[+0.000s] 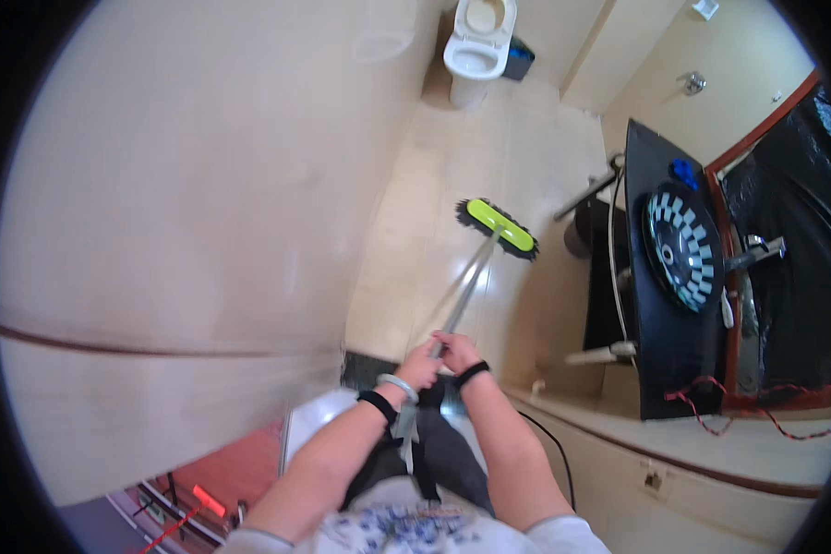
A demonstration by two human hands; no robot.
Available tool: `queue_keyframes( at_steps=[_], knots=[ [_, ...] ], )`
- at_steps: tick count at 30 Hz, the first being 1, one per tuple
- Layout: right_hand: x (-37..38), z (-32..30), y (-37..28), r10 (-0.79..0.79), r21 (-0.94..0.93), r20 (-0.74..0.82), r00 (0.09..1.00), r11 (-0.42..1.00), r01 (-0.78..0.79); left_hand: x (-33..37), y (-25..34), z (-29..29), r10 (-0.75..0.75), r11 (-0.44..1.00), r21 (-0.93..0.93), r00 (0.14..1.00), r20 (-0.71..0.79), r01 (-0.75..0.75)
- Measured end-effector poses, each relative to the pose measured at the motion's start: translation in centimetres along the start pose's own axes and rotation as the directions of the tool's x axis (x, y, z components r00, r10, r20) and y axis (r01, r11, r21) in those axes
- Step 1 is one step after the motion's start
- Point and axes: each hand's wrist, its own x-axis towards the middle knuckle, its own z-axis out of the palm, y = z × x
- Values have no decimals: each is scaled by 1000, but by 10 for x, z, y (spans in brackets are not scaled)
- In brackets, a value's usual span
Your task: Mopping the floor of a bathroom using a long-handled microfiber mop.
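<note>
A floor mop [501, 229] with a lime-green oblong head and a dark shaggy fringe rests on the tiled floor ahead of me. Its silvery pole runs back toward my body. Both hands are wrapped round that pole close together: my left hand [420, 367] on one side, with a pale bangle and a black band at the wrist, and my right hand [459, 353] beside it, with a black wristband. Below the hands, the pole's rear end shows in front of my dark trousers.
A white toilet [476, 57] with raised lid stands at the far end, a dark bin [519, 61] beside it. On the right, a black counter [651, 360] carries a checkered basin [681, 249]; pipes and a dark bucket [579, 231] are beneath. A dark threshold [365, 371] lies near my feet.
</note>
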Motion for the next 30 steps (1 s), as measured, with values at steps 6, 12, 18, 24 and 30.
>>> queue_keyframes(
  at_steps=[6,12,18,24,30],
  knots=[
    [-53,7,-28,-111,73,81,991,992,105,-42,34,15,42,981,188,999,23,-46],
    [-88,26,42,47,81,173,984,995,-61,-119,-4,-14,-81,987,144,996,36,75],
    [-102,20,125,418,38,270,867,896,-443,-191,-32,-29,-314,945,109,947,59,307],
    [-106,28,130,464,58,181,867,875,-480,-182,-42,-36,-373,920,154,926,57,361],
    [-77,5,85,84,139,61,995,986,-92,-99,-12,-18,-240,933,302,963,123,194]
  ],
)
